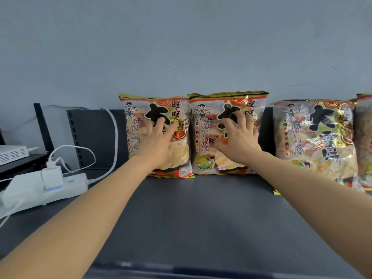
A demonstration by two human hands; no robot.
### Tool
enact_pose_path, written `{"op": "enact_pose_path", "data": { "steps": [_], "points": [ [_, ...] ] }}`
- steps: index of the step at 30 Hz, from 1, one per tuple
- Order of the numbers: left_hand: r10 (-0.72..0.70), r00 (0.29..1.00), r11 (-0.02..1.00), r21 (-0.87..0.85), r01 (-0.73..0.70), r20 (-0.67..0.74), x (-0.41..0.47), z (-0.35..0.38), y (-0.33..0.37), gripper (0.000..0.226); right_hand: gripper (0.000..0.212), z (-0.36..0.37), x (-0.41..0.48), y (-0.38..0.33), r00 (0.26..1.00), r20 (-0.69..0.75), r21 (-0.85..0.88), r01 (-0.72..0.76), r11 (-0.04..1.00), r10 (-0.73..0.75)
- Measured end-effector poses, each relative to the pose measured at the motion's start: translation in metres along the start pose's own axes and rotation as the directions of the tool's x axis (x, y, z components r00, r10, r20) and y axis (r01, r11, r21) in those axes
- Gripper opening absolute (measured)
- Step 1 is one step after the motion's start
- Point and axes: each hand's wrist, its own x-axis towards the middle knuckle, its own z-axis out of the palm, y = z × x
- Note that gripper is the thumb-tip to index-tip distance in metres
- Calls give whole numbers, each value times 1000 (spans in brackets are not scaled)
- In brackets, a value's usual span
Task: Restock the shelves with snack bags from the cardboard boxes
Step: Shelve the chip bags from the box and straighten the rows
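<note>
Several rice-cracker snack bags stand upright in a row at the back of a dark shelf (191,214). My left hand (156,144) presses flat with spread fingers on the front of the leftmost bag (141,109). The second bag (203,137) has my right hand (238,138) on its front, fingers spread and slightly bent. A third bag (316,135) leans to the right of my hands, apart from them, and a fourth bag (364,141) is cut off by the right edge. No cardboard box is in view.
A white power strip (43,190) with plugged adapters and white cables (112,137) lies on the shelf's left end. A dark perforated upright (73,135) stands behind it. A white device (12,154) sits on a lower ledge at far left. A grey wall (181,47) backs the shelf.
</note>
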Motion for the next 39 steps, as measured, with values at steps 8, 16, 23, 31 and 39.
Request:
{"op": "enact_pose_path", "data": {
  "steps": [8, 16, 23, 31, 39],
  "points": [
    [-34, 993, 997, -62, 41, 114, 14, -8, 9, 93, 90, 6, 5, -9, 998, -34, -25, -45, 999, 44],
    [-26, 991, 999, -36, 31, 130, 34, -18, 5, 93, 95, -10, 37, -14, 998, 51, -84, -29, 996, 33],
    [8, 995, 1000, -22, -6, 101, 23, -5, 3, 89, 90, -13, 40, -18, 997, 55, -115, -38, 993, 45],
    [45, 995, 998, -49, -41, 88, 20, -7, 0, 92, 72, -7, 20, -25, 998, -68, -96, 8, 995, -15],
    [116, 989, 993, -18, -118, -87, 2, -19, 26, 87, 57, -14, -19, -18, 979, -130, -109, 141, 984, -155]
  ]
}}
